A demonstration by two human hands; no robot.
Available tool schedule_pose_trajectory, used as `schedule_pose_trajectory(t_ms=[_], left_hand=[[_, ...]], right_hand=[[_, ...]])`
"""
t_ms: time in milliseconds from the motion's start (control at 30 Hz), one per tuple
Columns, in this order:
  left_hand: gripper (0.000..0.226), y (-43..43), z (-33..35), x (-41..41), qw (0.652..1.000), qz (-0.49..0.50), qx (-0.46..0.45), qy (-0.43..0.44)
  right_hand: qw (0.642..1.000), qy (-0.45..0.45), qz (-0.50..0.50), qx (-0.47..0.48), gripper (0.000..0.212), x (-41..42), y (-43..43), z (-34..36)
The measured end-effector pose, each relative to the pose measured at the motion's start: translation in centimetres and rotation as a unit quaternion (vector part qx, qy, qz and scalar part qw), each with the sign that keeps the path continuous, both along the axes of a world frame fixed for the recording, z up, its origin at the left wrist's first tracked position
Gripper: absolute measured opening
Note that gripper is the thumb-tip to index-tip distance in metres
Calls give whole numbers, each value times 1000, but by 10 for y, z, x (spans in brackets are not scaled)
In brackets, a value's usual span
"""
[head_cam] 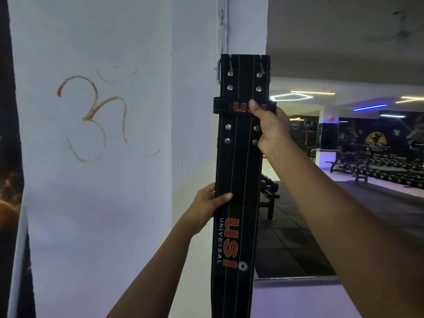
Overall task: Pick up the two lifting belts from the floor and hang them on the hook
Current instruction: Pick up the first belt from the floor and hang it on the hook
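You are holding one black lifting belt (238, 171) upright in front of the white wall (96, 203), its length running from twelve o'clock down to six o'clock and out of the bottom edge of the view. Your right hand (267, 126) grips it high up, closed around the belt's right edge at the keeper loop (223, 106), with the thumb pressed across the loop's front over the red lettering. Your left hand (207, 206) holds it lower, at about seven o'clock from the right one, closed on the belt's left edge with the thumb laid flat across the front face and the fingers hidden behind.

The metal buckle (219, 71) sits at the belt's top end, at twelve o'clock, its silver frame showing at the left edge and two prongs lying over the top row of rivets. Four pairs of silver rivets (230, 87) run down the upper section, two pairs above the loop and two below. White stitching lines run the full length. Below your left hand the red "USI" logo (231, 243) and the white word "UNIVERSAL" read sideways along the belt.

The buckle end lies against the corner of the wall. You cannot tell whether it is touching a hook; none is clear in the view. At nine o'clock an orange symbol (91, 118) is drawn on the wall. At three o'clock the gym floor (298, 226) opens out, with weight benches (344, 161) and ceiling lights (291, 97) in the distance.
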State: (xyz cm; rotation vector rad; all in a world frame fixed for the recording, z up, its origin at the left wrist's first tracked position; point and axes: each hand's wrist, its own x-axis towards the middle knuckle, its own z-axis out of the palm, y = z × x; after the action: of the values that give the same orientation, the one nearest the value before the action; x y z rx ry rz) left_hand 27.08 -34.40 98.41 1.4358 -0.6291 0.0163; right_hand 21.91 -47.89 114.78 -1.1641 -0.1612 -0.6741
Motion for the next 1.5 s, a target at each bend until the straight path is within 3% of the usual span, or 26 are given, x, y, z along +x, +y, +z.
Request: schedule_pose_trajectory(t_ms=[233, 500, 667, 767, 867, 967, 1100, 1167, 1267, 1500], left_hand=[[45, -4, 28, 2, 1000, 4, -17, -6], [30, 5, -29, -1, 995, -45, 86, 25], [62, -7, 46, -1, 996, -45, -73, 1], [54, -21, 101, -10, 992, -11, -111, -63], [40, -36, 122, -16, 988, 39, -128, -82], [34, -43, 120, -12, 983, 58, -161, -74], [18, -43, 128, -15, 977, 51, -193, -79], [18, -41, 133, -16, 975, 45, -199, -87], [17, -41, 137, -16, 974, 46, -202, -93], [14, -34, 148, -19, 969, 40, -224, -94]], right_hand=[[1000, 7, 6, 28, 16, -1, -1, -5], [1000, 12, 2, 25, 15, -6, -10, -8], [999, -1, 3, 34, 14, -3, -14, -9], [1000, -7, -1, 25, 11, -4, -12, -15], [999, -29, -14, 3, 10, -7, -12, -24], [992, -62, -79, -76, 33, -4, -15, -44], [966, 16, -122, -229, 56, 8, -19, -123], [964, 14, -122, -234, 47, 9, -18, -150], [973, -10, -131, -191, 44, 10, -16, -136], [968, 9, 4, -249, 16, 4, -30, -165]])
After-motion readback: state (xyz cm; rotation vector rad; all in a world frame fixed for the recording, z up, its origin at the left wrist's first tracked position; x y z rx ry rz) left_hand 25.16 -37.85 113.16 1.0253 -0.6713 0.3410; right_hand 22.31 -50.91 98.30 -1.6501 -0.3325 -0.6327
